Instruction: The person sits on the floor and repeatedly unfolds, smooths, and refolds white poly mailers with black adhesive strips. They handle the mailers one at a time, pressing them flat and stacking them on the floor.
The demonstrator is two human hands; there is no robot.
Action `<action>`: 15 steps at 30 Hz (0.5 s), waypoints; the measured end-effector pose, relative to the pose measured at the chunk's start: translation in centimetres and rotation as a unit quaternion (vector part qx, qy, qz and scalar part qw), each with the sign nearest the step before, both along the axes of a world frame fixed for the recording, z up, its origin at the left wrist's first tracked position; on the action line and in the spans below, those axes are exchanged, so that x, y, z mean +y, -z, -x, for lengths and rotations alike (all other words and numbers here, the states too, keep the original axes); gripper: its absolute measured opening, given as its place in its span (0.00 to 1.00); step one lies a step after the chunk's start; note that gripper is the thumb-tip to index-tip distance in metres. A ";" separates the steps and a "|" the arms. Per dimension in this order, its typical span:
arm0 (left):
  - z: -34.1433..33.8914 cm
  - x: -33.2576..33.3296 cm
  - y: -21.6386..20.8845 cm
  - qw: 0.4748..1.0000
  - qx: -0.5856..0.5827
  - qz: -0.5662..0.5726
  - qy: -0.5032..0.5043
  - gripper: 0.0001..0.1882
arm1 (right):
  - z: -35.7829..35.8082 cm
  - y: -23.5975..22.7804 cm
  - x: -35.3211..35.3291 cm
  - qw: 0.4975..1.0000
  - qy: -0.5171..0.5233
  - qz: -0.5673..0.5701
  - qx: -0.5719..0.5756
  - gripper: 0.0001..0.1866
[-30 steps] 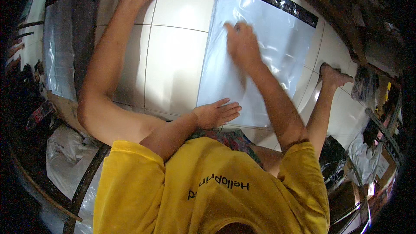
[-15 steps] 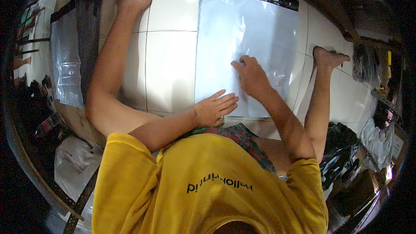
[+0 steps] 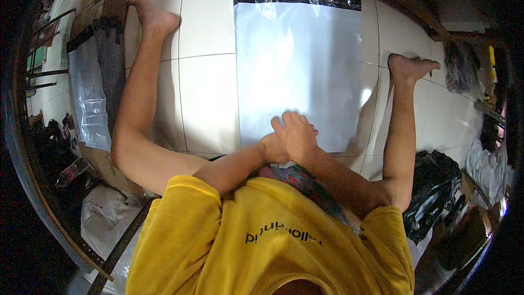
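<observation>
On the floor between my legs lies a large pale grey plastic mailing bag, flat, with a black strip along its far end. Its left edge looks layered, so several may be stacked. My right hand rests across my left hand over the bag's near edge. The right thumb stands apart from its bent fingers, and I see nothing in that hand. Most of the left hand's fingers are hidden beneath the right; only some tips show past it.
More grey and black plastic bags lie on a wooden board beyond my left leg. A crumpled black plastic bag sits by my right thigh, near a white plastic bag. Pale tiles cover the floor.
My right hand has drawn back from the middle of the bag onto my left hand. The whole view has shifted slightly; the bag still lies flat.
</observation>
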State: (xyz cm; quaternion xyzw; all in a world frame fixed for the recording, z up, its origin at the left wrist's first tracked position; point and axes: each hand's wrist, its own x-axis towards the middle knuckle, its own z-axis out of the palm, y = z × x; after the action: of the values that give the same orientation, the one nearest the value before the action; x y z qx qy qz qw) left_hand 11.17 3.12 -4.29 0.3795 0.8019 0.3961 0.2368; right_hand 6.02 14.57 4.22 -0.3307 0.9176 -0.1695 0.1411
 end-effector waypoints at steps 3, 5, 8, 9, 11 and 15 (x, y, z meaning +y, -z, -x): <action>1.7 -0.1 -1.0 0.978 -0.025 0.121 0.169 0.27 | 3.2 0.6 -0.6 0.999 0.045 0.012 -0.013 0.20; 1.4 -0.1 -2.0 0.966 0.032 0.161 0.198 0.28 | 7.5 1.5 -1.5 0.999 0.035 0.013 0.004 0.18; 1.6 -0.8 -3.4 0.971 0.193 0.074 0.122 0.31 | 16.1 1.9 -2.9 0.997 0.066 0.006 0.050 0.19; 1.1 -0.7 -4.0 0.972 0.174 0.080 0.136 0.31 | 18.1 2.4 -3.2 0.995 0.074 0.003 0.073 0.20; 1.2 -0.7 -3.9 0.971 0.171 0.088 0.142 0.31 | 22.5 1.8 -4.1 0.994 0.093 -0.036 0.048 0.22; 1.0 -0.5 -3.6 0.970 0.189 0.091 0.120 0.32 | 25.5 1.5 -3.6 0.992 0.101 -0.040 0.058 0.23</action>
State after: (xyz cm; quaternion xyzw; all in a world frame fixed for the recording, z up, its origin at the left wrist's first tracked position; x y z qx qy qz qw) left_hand 10.18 2.64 -0.70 0.5177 0.8135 0.2112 0.1600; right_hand -19.51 10.95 2.71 -0.2402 0.9588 -0.1268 0.0830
